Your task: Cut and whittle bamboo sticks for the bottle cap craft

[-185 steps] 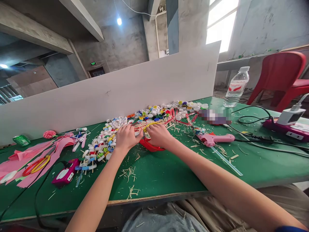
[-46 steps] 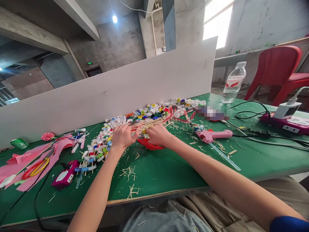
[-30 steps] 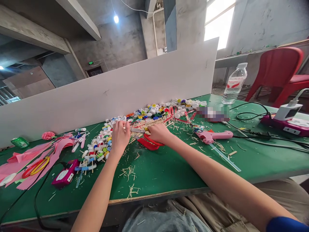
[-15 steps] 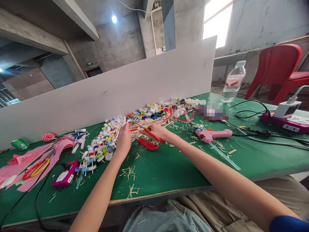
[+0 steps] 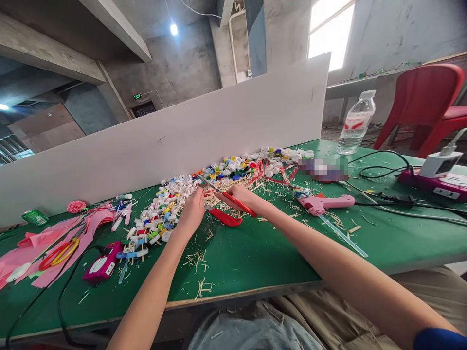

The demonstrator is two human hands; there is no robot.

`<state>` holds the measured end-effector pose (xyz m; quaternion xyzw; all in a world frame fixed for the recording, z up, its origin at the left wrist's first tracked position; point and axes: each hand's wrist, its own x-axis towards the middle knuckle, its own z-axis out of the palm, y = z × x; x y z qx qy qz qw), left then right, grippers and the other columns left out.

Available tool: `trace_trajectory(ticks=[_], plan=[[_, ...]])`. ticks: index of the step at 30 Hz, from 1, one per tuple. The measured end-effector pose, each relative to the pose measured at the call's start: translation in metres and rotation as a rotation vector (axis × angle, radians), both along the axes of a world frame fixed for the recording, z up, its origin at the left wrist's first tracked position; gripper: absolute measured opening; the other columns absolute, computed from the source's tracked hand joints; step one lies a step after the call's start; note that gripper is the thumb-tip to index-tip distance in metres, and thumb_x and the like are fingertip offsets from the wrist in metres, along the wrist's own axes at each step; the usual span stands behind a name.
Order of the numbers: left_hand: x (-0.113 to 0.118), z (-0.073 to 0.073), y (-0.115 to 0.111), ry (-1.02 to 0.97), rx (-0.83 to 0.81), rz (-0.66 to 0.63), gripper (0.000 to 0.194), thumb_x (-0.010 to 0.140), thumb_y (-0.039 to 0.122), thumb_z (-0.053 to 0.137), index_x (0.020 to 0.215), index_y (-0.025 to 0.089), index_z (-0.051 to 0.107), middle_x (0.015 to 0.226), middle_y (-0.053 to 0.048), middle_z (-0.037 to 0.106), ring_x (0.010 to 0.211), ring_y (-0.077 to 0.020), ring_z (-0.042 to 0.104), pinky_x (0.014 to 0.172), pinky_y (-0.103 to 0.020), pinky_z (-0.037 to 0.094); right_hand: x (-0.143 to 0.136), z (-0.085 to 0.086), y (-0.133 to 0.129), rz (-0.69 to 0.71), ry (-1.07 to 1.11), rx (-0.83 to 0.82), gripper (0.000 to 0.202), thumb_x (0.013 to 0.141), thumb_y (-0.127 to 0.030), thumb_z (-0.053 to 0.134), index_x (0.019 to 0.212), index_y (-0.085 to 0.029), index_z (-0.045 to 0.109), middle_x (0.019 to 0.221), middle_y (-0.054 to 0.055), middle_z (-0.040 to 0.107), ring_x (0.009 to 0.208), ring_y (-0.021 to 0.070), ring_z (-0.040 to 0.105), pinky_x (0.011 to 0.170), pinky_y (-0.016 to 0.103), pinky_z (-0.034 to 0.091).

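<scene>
While pale wood slivers [image 5: 197, 261] litter near part of green table [image 5: 262, 262], red-handled tool [image 5: 226, 218] lies just beyond. Right hand [image 5: 248, 193] wrapped around red-handled scissors [image 5: 241, 203], blades aimed far left above loose sticks [image 5: 239, 183]. Left hand [image 5: 194, 207] beside blades, fingertips drawn together; cannot tell whether they pinch anything. Pink glue gun [image 5: 326, 203] at right; bottle caps [image 5: 160, 214] heaped left and far; white panel [image 5: 182, 146] beyond.

Daylight is glaring white through the window [image 5: 326, 46] beyond the far right corner of the counter [image 5: 262, 257], while a hanging bulb [image 5: 174, 29] is glowing bluish under the dim ceiling [image 5: 65, 24]. Shadow is pooling beneath the near edge, a pixelated patch [image 5: 323, 169] is covering something by that far corner, and wide-lens distortion is stretching the sides.
</scene>
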<state>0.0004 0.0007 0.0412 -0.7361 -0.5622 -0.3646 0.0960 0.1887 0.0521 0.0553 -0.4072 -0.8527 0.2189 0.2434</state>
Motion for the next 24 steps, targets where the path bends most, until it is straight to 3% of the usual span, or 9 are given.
trace_trajectory(ticks=[4,8,11,14,17,21,24], plan=[[-0.001,-0.001,-0.001,0.018,-0.011,-0.008,0.021,0.098,0.025,0.029,0.086,0.021,0.045,0.070,-0.002,0.054,0.065,-0.0166,0.055,0.059,-0.027,0.035,0.002,0.001,0.000,0.002,-0.009,0.004,0.064,0.079,-0.078,0.037,0.051,-0.022,0.027,0.048,-0.003,0.029,0.047,0.0097,0.024,0.047,0.027,0.022],[0.000,-0.005,0.001,0.041,0.013,0.013,0.023,0.099,0.025,0.027,0.090,0.020,0.047,0.076,-0.005,0.057,0.071,-0.0180,0.056,0.061,-0.028,0.039,0.001,0.005,-0.002,-0.043,-0.084,0.032,0.065,0.081,-0.078,0.032,0.050,-0.021,0.037,0.050,0.000,0.041,0.047,0.0106,0.033,0.047,0.027,0.024],[0.002,-0.004,0.001,0.060,0.206,0.089,0.023,0.098,0.028,0.029,0.098,0.018,0.050,0.089,-0.010,0.058,0.086,-0.0211,0.056,0.074,-0.033,0.044,-0.001,0.008,-0.003,-0.123,-0.184,0.129,0.066,0.084,-0.075,0.028,0.059,-0.020,0.052,0.057,0.005,0.056,0.052,0.0144,0.048,0.048,0.026,0.027],[0.001,0.004,-0.003,0.088,0.467,0.224,0.031,0.095,0.034,0.038,0.114,0.012,0.049,0.108,-0.018,0.055,0.105,-0.0271,0.050,0.092,-0.043,0.041,-0.003,0.008,-0.004,-0.193,-0.330,0.343,0.063,0.087,-0.069,0.029,0.073,-0.017,0.062,0.073,0.010,0.067,0.064,0.0202,0.060,0.052,0.027,0.032],[-0.004,0.013,-0.007,0.179,0.527,0.285,0.037,0.093,0.035,0.040,0.118,0.009,0.052,0.118,-0.020,0.054,0.116,-0.0301,0.046,0.101,-0.045,0.034,-0.005,0.004,-0.007,-0.175,-0.433,0.461,0.052,0.089,-0.058,0.037,0.085,-0.014,0.066,0.082,0.015,0.070,0.074,0.0243,0.065,0.059,0.029,0.036],[-0.009,0.019,-0.007,0.351,0.396,0.286,0.039,0.096,0.029,0.031,0.092,0.013,0.066,0.094,-0.014,0.067,0.098,-0.0270,0.057,0.090,-0.040,0.039,-0.010,0.000,-0.013,-0.117,-0.466,0.495,0.034,0.086,-0.036,0.045,0.099,-0.011,0.065,0.090,0.016,0.070,0.082,0.0260,0.065,0.064,0.031,0.038],[-0.008,0.020,-0.006,0.435,0.322,0.309,0.048,0.097,0.030,0.028,0.078,0.014,0.068,0.078,-0.012,0.068,0.082,-0.0256,0.060,0.077,-0.038,0.039,-0.012,0.000,-0.017,-0.090,-0.484,0.518,0.033,0.085,-0.032,0.045,0.101,-0.010,0.064,0.092,0.016,0.070,0.084,0.0271,0.065,0.063,0.032,0.038]])
